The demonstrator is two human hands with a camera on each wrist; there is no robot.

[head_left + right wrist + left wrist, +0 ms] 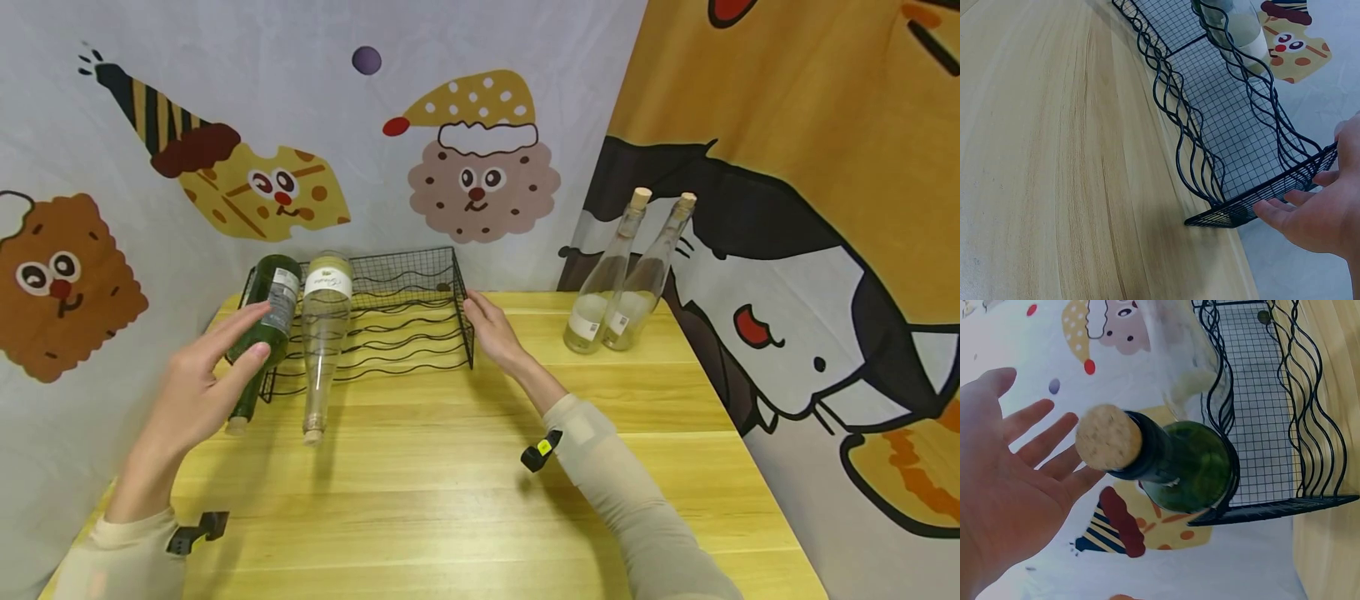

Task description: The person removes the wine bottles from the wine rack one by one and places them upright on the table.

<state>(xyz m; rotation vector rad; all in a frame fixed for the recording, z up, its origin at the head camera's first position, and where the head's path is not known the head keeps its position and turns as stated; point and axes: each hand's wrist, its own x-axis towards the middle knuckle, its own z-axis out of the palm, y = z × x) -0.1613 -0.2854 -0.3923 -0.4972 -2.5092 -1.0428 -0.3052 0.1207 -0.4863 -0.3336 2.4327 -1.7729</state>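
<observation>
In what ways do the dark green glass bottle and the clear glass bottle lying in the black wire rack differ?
The dark green glass bottle is opaque and dark; the clear glass bottle is see-through and looks nearly empty. The green one lies in the leftmost slot of the black wire rack, the clear one in the slot to its right. The left hand is at the green bottle only. Both lie necks forward, corked, with white labels.

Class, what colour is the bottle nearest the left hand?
Dark green bottle, cork-stoppered; clearest in the left wrist view.

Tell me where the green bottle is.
In the head view, the green bottle lies in the wire rack's left end, beside the clear bottle, under the left hand.
</observation>
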